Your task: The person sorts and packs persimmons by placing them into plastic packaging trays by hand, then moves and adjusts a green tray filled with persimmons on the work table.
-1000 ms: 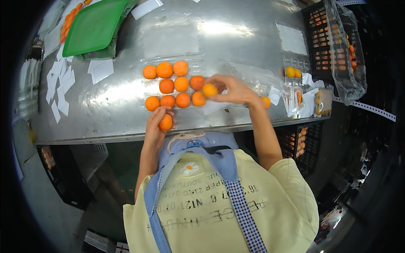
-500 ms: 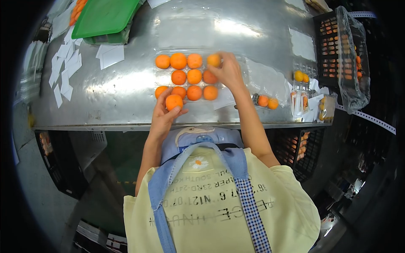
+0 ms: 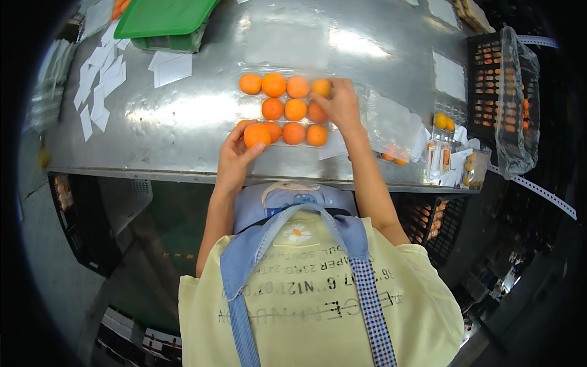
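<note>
A clear plastic tray lies on the metal table, with oranges standing in three rows in its compartments. Bare plastic shows at the left end of the middle row. My left hand is closed around an orange, held over the tray's near left corner and partly covering the front row. At the far right corner, the fingers and thumb of my right hand close on another orange, which sits at the end of the back row. An orange in the middle row is partly behind my right thumb.
White paper slips lie scattered at left, near a green lid on a container. On the right are clear plastic sheets, small packs with fruit and a black crate. The table's front edge runs before me.
The whole scene has shifted slightly right in view as the head moved. My left hand's orange is a little nearer the front row. My right hand keeps hold of the orange at the back right corner.
</note>
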Demonstrator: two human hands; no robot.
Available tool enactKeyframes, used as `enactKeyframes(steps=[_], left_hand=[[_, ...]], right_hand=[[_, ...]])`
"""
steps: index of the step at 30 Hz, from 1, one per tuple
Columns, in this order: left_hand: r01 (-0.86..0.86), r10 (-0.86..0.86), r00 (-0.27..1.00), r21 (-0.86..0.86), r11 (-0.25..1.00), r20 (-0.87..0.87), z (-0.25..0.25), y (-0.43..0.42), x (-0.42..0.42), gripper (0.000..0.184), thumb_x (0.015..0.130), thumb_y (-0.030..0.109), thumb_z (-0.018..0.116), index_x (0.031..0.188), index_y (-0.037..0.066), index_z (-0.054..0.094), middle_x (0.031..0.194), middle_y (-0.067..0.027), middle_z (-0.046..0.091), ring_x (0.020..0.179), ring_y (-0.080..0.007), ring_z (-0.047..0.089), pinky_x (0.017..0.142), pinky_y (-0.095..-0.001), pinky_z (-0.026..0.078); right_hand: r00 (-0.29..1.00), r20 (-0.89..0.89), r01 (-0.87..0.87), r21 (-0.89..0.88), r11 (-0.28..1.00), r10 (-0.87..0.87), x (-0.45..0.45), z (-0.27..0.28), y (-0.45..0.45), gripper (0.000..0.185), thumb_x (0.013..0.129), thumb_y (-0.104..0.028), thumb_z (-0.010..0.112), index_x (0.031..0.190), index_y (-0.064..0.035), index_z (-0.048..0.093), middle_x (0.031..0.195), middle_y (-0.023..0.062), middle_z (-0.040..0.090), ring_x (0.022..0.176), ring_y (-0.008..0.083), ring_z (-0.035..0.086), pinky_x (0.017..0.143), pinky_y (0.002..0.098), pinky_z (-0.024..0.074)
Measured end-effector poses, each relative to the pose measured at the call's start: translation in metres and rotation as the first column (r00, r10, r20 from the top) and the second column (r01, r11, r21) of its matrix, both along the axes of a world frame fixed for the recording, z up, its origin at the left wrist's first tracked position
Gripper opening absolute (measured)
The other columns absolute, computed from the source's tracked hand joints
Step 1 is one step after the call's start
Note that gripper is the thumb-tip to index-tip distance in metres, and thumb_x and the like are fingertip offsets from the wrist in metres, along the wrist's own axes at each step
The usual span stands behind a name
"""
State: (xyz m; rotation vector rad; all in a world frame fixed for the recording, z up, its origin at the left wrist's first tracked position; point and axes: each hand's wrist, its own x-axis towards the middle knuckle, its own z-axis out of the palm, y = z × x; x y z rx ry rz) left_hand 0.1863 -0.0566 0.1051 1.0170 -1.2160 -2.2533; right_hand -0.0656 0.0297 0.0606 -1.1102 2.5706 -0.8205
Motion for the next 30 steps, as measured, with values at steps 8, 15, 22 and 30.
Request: enactKeyframes(steps=[8,15,22,30], left_hand=[[-0.036,0.072,0.980,-0.192,0.981,0.183,-0.006,-0.049,-0.006,0.051,0.080,0.007,0.070,0.126,-0.001,0.050,0.116,-0.0126,0.059,0.105,-0.0196,0.059,0.091,-0.0311,0.048],[0.025,-0.017,0.993,-0.065,0.998,0.119,-0.009,-0.055,-0.013,0.051,0.080,0.009,0.071,0.125,0.000,0.051,0.116,-0.0127,0.059,0.102,-0.0184,0.060,0.088,-0.0297,0.048],[0.071,-0.063,0.990,-0.053,0.996,0.125,-0.006,-0.038,-0.014,0.052,0.080,0.009,0.072,0.126,0.000,0.050,0.118,-0.0115,0.057,0.100,-0.0177,0.060,0.085,-0.0291,0.050],[-0.062,0.089,0.978,-0.141,0.988,0.191,-0.012,-0.034,0.000,0.048,0.084,0.013,0.069,0.126,0.001,0.049,0.116,-0.0128,0.056,0.096,-0.0175,0.061,0.078,-0.0275,0.051]], right_hand=[[0.998,-0.052,0.023,-0.006,1.000,-0.023,0.004,0.008,-0.001,0.043,0.075,-0.027,0.073,0.109,-0.0033,0.061,0.102,0.0133,0.059,0.097,0.0314,0.059,0.079,0.0400,0.0500],[0.912,0.251,-0.260,-0.260,0.930,0.325,0.048,0.052,-0.017,0.045,0.075,-0.023,0.073,0.113,-0.0039,0.059,0.100,0.0120,0.060,0.093,0.0286,0.060,0.076,0.0379,0.0501],[0.838,0.113,-0.490,-0.274,0.828,0.533,0.087,0.038,-0.034,0.047,0.070,-0.020,0.074,0.110,-0.0042,0.057,0.105,0.0136,0.059,0.093,0.0310,0.059,0.077,0.0381,0.0498],[0.851,0.213,-0.459,-0.141,0.877,0.480,0.093,0.032,-0.046,0.049,0.069,-0.023,0.074,0.110,-0.0041,0.056,0.105,0.0133,0.059,0.095,0.0302,0.060,0.076,0.0395,0.0489]])
